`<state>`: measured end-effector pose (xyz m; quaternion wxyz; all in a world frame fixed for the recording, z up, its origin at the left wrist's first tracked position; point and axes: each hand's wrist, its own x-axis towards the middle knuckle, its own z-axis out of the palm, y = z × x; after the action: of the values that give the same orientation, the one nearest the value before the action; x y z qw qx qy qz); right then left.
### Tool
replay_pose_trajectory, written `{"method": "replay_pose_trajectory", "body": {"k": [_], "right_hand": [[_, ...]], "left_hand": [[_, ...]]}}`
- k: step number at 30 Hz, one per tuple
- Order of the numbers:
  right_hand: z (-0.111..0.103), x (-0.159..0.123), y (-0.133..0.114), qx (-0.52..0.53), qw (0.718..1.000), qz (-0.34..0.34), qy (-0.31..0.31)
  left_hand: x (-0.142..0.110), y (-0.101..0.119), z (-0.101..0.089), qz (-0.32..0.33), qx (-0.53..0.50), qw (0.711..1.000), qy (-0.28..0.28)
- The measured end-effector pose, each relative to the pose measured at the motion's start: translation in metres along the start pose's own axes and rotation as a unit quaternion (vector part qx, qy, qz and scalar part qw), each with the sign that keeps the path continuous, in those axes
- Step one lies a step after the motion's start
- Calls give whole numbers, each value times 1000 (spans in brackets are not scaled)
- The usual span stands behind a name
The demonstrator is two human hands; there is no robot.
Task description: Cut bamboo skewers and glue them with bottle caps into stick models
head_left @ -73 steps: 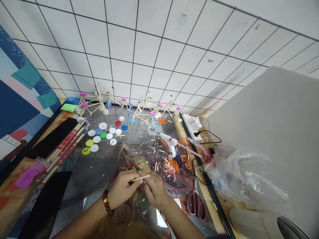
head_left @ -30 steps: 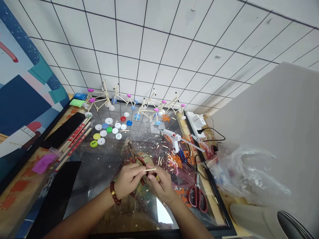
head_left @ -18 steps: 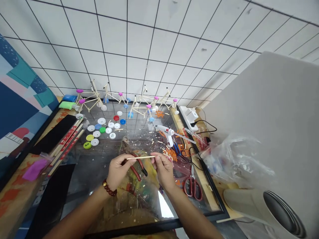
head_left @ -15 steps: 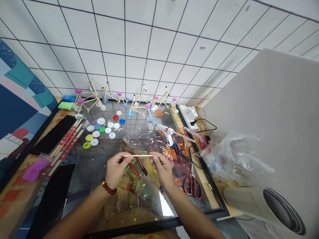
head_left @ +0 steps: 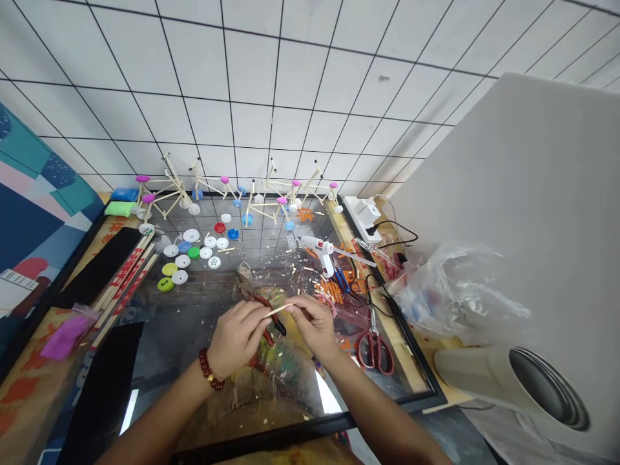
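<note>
A thin pale wooden stick (head_left: 278, 310) stretches between my two hands above the glass-topped table. My left hand (head_left: 238, 340), with a beaded bracelet at the wrist, pinches its left end; my right hand (head_left: 314, 325) pinches the right end between thumb and finger. The stick tilts slightly, its right end farther from me. Pliers with red-brown handles (head_left: 268, 337) lie on the table just behind and beneath the hands, partly covered by them. Farther off, a white hot glue gun (head_left: 321, 250) rests among wood scraps.
Several stick models (head_left: 165, 194) stand along the tiled wall. Plastic bottle caps (head_left: 194, 252) are spread at the left centre. Red-handled scissors (head_left: 374, 352), a power strip (head_left: 362, 219) and a clear plastic bag (head_left: 450, 290) are at the right; bundled sticks (head_left: 123, 287) lie at the left.
My hands have drawn closer together. My left hand has turned palm down over the stick, which has gone from level to tilted. The view has shifted slightly.
</note>
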<state>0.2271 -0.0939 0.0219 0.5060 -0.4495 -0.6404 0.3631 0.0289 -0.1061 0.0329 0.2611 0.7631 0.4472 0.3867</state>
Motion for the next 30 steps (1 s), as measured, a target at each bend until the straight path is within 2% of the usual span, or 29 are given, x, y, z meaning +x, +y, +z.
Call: {"method": "replay_pose_trajectory", "body": {"k": [2,5,7,9,11,13,16,18,19,22,25,30], "right_hand": [[2,-1,-5,-57,996,-40,-47],[11,-5,-7,-188,976,-61,-92],[19,-8,-8,-280,950,-52,-127],[27,-10,-10,-349,923,-36,-156],[33,-10,-15,-386,906,-24,-172],[36,-4,-21,-393,902,-1,-180],[31,12,-28,-319,926,75,-189],[24,22,-29,-173,948,162,-214],[20,25,-28,-75,947,211,-230],[7,23,-27,171,907,309,-228],[-5,9,-29,252,895,313,-192],[-15,-3,-33,265,885,310,-224]], "left_hand": [[-4,5,3,-16,-10,1000,-13],[-4,4,7,-115,-122,985,40],[0,0,7,-205,-253,941,91],[5,-5,4,-263,-385,876,123],[11,-7,-1,-283,-475,821,140],[15,-7,-5,-292,-521,788,150],[18,-5,-11,-309,-558,753,161],[19,-5,-14,-318,-572,738,163],[19,-5,-15,-320,-577,733,163],[19,-8,-17,-324,-591,722,156],[19,-10,-18,-328,-605,710,146],[18,-13,-16,-341,-623,693,125]]}}
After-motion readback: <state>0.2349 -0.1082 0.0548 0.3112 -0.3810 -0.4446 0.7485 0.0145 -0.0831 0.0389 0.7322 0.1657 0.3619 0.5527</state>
